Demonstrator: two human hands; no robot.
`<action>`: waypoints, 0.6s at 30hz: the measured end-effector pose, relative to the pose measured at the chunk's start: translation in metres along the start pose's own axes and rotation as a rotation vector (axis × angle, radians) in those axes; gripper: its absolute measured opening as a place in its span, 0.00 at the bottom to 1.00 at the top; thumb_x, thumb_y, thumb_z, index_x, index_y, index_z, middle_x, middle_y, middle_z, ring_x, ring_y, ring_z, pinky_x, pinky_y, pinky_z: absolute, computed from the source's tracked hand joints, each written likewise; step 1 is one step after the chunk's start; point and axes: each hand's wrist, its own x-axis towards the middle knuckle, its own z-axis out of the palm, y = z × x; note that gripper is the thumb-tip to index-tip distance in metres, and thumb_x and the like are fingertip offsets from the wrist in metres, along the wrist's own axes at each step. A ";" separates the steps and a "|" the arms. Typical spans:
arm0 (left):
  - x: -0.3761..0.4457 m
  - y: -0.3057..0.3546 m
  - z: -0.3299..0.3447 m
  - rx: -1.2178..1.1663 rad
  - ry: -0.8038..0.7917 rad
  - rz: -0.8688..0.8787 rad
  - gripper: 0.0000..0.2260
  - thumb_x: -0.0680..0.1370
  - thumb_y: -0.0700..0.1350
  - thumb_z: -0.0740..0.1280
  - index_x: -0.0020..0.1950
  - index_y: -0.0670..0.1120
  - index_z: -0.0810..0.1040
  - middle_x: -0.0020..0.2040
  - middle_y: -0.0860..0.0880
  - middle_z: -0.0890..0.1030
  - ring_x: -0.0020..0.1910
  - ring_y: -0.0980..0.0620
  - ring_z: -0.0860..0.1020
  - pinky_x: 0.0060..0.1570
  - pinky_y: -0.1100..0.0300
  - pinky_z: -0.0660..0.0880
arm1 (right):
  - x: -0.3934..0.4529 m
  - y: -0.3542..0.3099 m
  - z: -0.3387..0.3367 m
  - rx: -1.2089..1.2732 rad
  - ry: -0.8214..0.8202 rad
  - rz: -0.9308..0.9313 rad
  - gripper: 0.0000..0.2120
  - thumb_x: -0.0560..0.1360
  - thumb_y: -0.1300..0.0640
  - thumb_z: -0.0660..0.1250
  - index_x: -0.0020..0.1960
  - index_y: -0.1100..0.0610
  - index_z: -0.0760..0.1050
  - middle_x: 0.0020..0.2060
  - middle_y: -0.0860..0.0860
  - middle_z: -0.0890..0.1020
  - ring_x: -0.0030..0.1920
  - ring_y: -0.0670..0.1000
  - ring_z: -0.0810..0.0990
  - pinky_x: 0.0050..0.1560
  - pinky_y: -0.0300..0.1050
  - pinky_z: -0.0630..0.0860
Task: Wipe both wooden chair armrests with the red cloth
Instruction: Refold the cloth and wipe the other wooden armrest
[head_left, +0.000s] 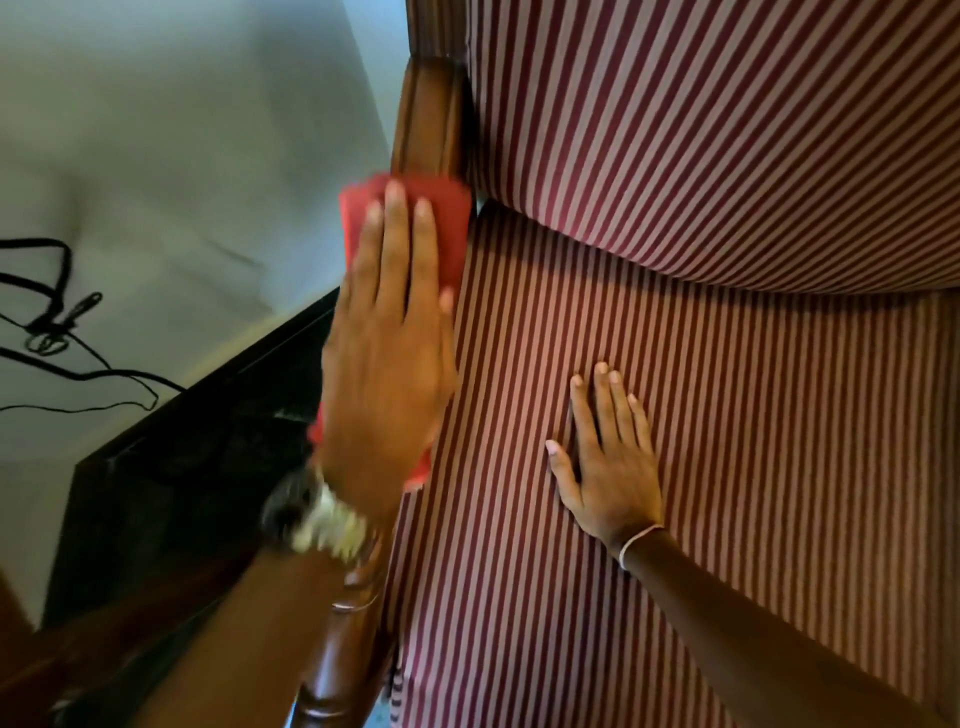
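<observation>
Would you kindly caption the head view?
Left hand presses red cloth along wooden armrest; right hand rests on striped seat.

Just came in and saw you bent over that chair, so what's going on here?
A person is wiping a chair's polished brown wooden armrest with a red cloth. The left hand, with a watch on its wrist, lies flat on the cloth and presses it onto the armrest; it is blurred, which suggests motion. The right hand rests open, palm down, on the red-and-cream striped seat cushion. Only this one armrest is in view, so the other one's state cannot be judged.
</observation>
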 end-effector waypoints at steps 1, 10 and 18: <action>-0.025 -0.001 0.001 0.007 -0.009 -0.021 0.27 0.87 0.48 0.52 0.84 0.42 0.49 0.85 0.40 0.51 0.84 0.42 0.50 0.80 0.42 0.61 | 0.003 0.000 -0.001 -0.006 0.007 0.003 0.34 0.84 0.39 0.48 0.83 0.57 0.52 0.83 0.58 0.53 0.84 0.56 0.50 0.84 0.56 0.48; -0.053 -0.005 0.000 0.067 -0.045 0.054 0.26 0.86 0.48 0.51 0.83 0.40 0.53 0.84 0.38 0.54 0.83 0.39 0.52 0.79 0.40 0.61 | 0.001 -0.001 0.001 -0.045 0.019 0.031 0.34 0.84 0.39 0.47 0.83 0.58 0.51 0.83 0.59 0.53 0.84 0.57 0.51 0.83 0.58 0.53; 0.047 0.011 -0.002 0.017 0.051 0.008 0.27 0.87 0.48 0.49 0.84 0.42 0.47 0.85 0.40 0.49 0.85 0.42 0.48 0.82 0.43 0.55 | 0.000 -0.001 0.002 -0.007 0.067 0.020 0.33 0.84 0.39 0.47 0.83 0.57 0.53 0.83 0.59 0.54 0.84 0.57 0.52 0.83 0.58 0.54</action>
